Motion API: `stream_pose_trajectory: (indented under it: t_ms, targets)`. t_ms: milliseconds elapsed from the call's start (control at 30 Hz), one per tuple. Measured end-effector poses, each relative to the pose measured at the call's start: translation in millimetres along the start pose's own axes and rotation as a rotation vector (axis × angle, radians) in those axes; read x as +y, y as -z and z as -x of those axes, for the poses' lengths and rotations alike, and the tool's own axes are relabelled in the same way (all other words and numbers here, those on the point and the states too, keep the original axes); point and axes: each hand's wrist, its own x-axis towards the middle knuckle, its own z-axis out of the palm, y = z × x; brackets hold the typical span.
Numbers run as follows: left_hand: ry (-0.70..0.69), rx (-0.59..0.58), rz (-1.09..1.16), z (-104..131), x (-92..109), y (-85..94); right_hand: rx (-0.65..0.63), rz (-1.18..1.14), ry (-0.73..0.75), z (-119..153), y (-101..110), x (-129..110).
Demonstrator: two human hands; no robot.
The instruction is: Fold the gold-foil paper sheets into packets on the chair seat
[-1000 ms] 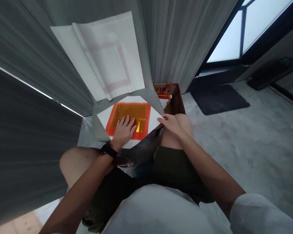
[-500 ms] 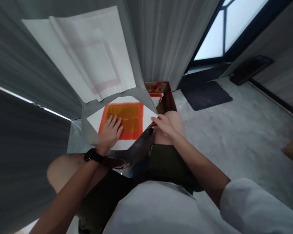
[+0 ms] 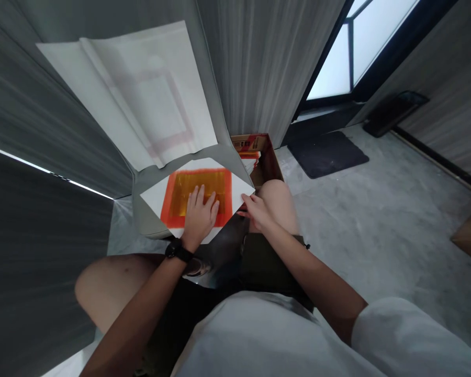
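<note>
While our left hand [image 3: 201,212] lies flat on the amber film [image 3: 184,184], its fingers a little spread, it covers a part of this film and of the orange border [image 3: 228,184], so we cannot see what is under the palm. Our right hand [image 3: 256,210] pinches the right corner of the white sheet [image 3: 240,184] which bears them, with the thumb on top; its other fingers are partly hidden below the edge. This sheet lies on the grey seat [image 3: 151,224], and its near part reaches beyond the front. Against the backrest [image 3: 209,89] leans a larger pale sheet [image 3: 153,99] with a faint reddish outline. Beside the seat stands a cardboard box [image 3: 273,165]; our right knee [image 3: 278,204] hides its lower part, and of the sheets inside [image 3: 249,160] we see only some edges. Near the dark mat [image 3: 327,154] is a black object [image 3: 394,112] which we cannot identify.
</note>
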Motion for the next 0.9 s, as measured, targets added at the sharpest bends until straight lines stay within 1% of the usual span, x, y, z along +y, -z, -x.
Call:
stream_pose_trajectory:
  t_ms: [100, 267, 433, 533, 600, 667, 733, 900]
  targets:
    - [0.035, 0.026, -0.001, -0.5, 9.4, -2.8, 0.008, 0.011, 0.007, -3.1, -1.3, -0.2]
    - [0.046, -0.027, -0.021, 0.9, 24.2, -11.4, 0.032, 0.050, 0.026, -10.1, -1.6, 1.9]
    - [0.047, 0.020, 0.034, -0.4, 32.9, -18.5, 0.078, 0.102, 0.159, -21.7, 1.2, 7.8]
    - [0.036, 0.041, 0.099, -0.3, 35.6, -17.3, 0.144, 0.180, 0.226, -28.3, 4.7, 9.9]
    - [0.013, 0.054, 0.137, 2.8, 33.7, -11.9, 0.166, 0.246, 0.241, -31.2, 7.1, 10.0]
    - [0.013, 0.080, 0.156, 8.7, 24.7, -1.7, 0.167, 0.287, 0.244, -32.4, 9.8, 8.5]
    - [0.054, 0.121, 0.155, 16.1, 5.3, 13.0, 0.171, 0.324, 0.266, -31.9, 12.8, 4.8]
    - [0.239, 0.242, 0.119, 32.5, -69.7, 53.6, 0.161, 0.522, 0.337, -23.5, 14.9, -14.6]
